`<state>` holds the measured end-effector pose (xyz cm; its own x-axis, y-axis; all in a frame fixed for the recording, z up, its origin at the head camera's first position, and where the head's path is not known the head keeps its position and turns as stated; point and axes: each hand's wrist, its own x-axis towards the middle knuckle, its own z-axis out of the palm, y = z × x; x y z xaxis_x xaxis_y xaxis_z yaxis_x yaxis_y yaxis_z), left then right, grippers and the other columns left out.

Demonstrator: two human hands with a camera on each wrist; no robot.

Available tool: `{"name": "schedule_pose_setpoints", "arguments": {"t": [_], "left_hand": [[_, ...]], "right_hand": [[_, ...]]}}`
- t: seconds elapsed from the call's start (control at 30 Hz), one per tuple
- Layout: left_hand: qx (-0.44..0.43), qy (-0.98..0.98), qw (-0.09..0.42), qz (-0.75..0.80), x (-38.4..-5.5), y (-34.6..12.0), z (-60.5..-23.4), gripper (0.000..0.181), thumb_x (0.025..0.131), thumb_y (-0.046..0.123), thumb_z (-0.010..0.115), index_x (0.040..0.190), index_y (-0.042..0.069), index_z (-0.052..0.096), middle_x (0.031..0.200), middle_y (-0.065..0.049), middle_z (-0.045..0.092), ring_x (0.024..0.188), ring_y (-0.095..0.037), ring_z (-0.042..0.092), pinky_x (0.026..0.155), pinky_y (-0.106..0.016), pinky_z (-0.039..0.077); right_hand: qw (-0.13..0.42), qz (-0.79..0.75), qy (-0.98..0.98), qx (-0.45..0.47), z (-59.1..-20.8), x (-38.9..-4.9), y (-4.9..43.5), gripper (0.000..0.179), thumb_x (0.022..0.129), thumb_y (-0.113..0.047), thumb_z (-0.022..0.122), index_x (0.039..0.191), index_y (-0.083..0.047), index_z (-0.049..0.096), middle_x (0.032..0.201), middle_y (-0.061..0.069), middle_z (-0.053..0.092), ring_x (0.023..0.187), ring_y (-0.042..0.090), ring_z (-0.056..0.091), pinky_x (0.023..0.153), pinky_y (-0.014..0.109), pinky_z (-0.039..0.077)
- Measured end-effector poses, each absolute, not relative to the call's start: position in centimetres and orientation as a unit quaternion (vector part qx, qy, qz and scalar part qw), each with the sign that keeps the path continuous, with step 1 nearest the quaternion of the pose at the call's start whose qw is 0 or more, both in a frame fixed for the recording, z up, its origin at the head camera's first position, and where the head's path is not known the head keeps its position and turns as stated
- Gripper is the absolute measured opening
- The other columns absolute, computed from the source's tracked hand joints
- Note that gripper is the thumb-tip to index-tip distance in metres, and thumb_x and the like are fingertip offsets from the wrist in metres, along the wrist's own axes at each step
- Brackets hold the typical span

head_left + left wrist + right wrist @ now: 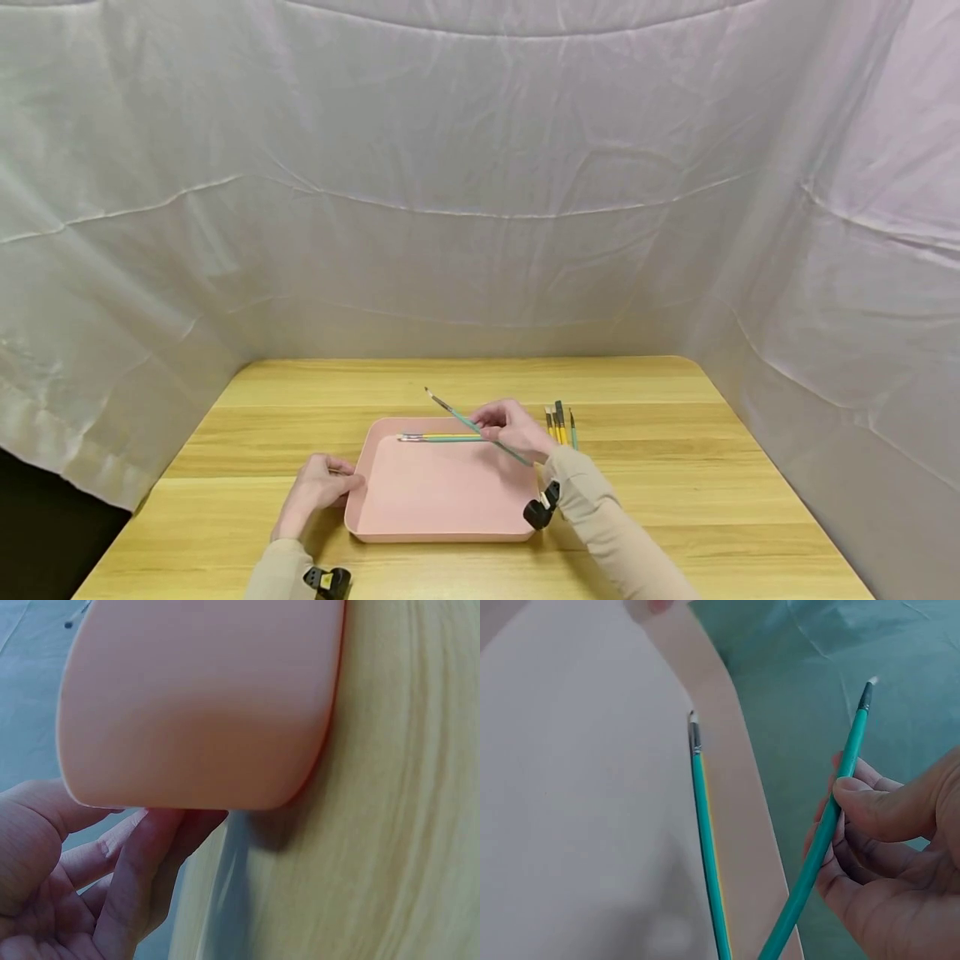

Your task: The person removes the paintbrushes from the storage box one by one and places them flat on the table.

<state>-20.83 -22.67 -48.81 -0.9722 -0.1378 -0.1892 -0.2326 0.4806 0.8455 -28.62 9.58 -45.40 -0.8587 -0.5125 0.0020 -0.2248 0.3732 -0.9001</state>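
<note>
A teal paintbrush (459,416) is pinched between the thumb and fingers of my right hand (514,427), held at a slant above the far right part of a pink tray (438,496). Its bristle end points up and away to the left. Inside the tray, along the far side, lie a yellow paintbrush (444,434) and another teal paintbrush (705,810), side by side; the right hand covers their handle ends in the head view. My left hand (318,487) grips the tray's left rim, thumb on top and fingers against the outside.
To the right of the tray, several more brushes lie on the wooden table (660,483): yellow-handled paintbrushes (557,423), partly behind the right wrist, and a thin teal paintbrush (573,430). Grey cloth (480,250) hangs around the back and sides.
</note>
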Motion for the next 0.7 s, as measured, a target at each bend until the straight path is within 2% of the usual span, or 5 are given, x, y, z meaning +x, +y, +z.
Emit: {"name": "schedule_pose_setpoints", "arguments": {"t": [0.17,0.3,0.4,0.53,0.7], "left_hand": [[-0.107,0.861,0.046,0.496,-20.8,-22.7,-48.9,0.027,0.079,0.003,0.073,0.099,-0.015,0.068,0.083,-0.017,0.075,0.069,-0.019,0.071,0.063,-0.033,0.063],[-0.106,0.86,0.045,0.497,-20.8,-22.7,-48.9,0.027,0.08,0.002,0.072,0.1,-0.015,0.068,0.084,-0.017,0.075,0.069,-0.02,0.071,0.063,-0.034,0.063],[-0.105,0.86,0.045,0.497,-20.8,-22.7,-48.9,0.027,0.08,0.002,0.072,0.1,-0.015,0.068,0.084,-0.018,0.075,0.069,-0.02,0.071,0.063,-0.034,0.063],[-0.104,0.861,0.045,0.496,-20.8,-22.7,-48.9,0.027,0.08,0.003,0.073,0.1,-0.015,0.068,0.085,-0.018,0.075,0.069,-0.019,0.071,0.063,-0.033,0.063],[-0.105,0.859,0.044,0.498,-20.8,-22.7,-49.0,0.027,0.079,0.002,0.073,0.1,-0.015,0.068,0.085,-0.018,0.075,0.07,-0.02,0.071,0.063,-0.034,0.063]], "right_hand": [[0.143,-0.555,0.79,-0.217,-45.2,-28.2,10.2,0.025,0.095,0.006,0.057,0.119,0.011,0.064,0.104,0.023,0.067,0.088,0.015,0.059,0.075,0.02,0.05],[0.146,-0.583,0.771,-0.211,-45.0,-28.0,10.6,0.027,0.096,0.005,0.056,0.122,0.013,0.061,0.103,0.012,0.067,0.096,0.022,0.06,0.078,0.022,0.051],[0.145,-0.597,0.762,-0.204,-44.8,-27.7,10.9,0.028,0.096,0.004,0.057,0.123,0.012,0.06,0.103,0.007,0.065,0.097,0.021,0.059,0.079,0.022,0.051],[0.133,-0.602,0.761,-0.202,-44.4,-27.5,11.4,0.027,0.097,0.002,0.058,0.122,0.01,0.06,0.106,0.011,0.066,0.099,0.022,0.061,0.084,0.025,0.055],[0.105,-0.605,0.759,-0.218,-44.5,-27.3,12.3,0.024,0.097,-0.003,0.059,0.12,0.005,0.062,0.111,0.015,0.068,0.097,0.015,0.066,0.085,0.028,0.056]]}}
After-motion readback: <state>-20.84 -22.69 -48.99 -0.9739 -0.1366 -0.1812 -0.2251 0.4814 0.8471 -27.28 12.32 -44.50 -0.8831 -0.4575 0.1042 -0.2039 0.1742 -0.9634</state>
